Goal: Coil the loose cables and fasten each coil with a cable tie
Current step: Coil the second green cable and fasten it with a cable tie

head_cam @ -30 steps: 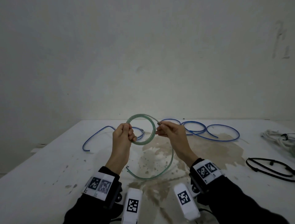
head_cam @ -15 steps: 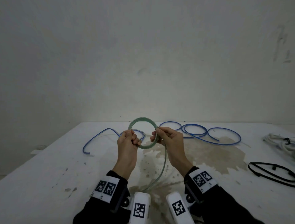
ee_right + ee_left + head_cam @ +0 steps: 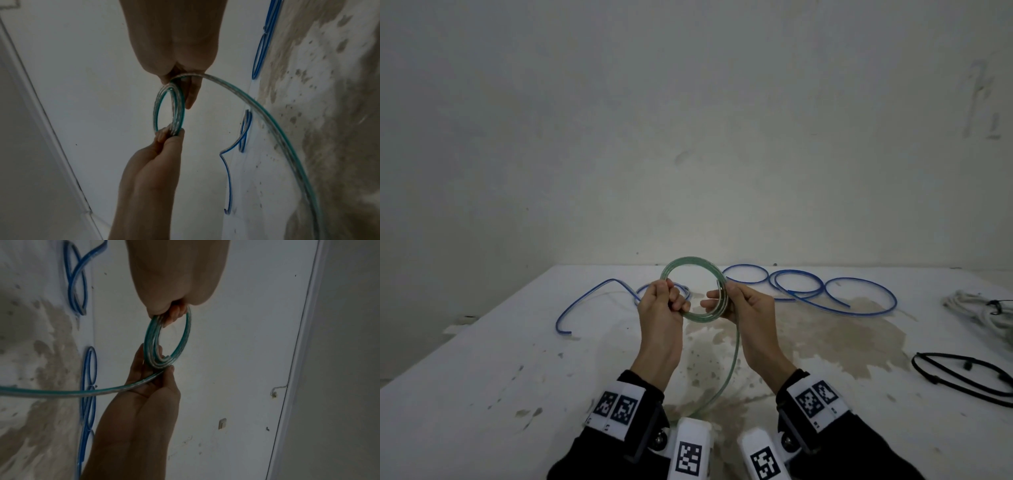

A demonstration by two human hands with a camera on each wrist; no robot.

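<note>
While both hands are raised above the stained white counter (image 3: pixel 482 383) in the head view, the left hand (image 3: pixel 659 308) grips the left side of a translucent green cable coil (image 3: pixel 690 270) with curled fingers, and the right hand (image 3: pixel 748 305) pinches the coil's right side between thumb and fingers. A loose tail of the same cable hangs from the right hand down toward the wrists. Behind the hands a thin blue cable (image 3: pixel 859 291) lies in open loops on the counter; at the right edge sit a black cable loop (image 3: pixel 962 373) and what looks like a pale rope bundle (image 3: pixel 976 308), too cropped to be sure.

From the left wrist, the left hand (image 3: pixel 176 277) closes on the top of the coil (image 3: pixel 185 337) and the right hand (image 3: pixel 152 386) pinches its lower turns, the tail running off left.

From the right wrist, the right hand (image 3: pixel 174 40) holds the coil (image 3: pixel 176 105) above, the left hand (image 3: pixel 156 155) below.
</note>
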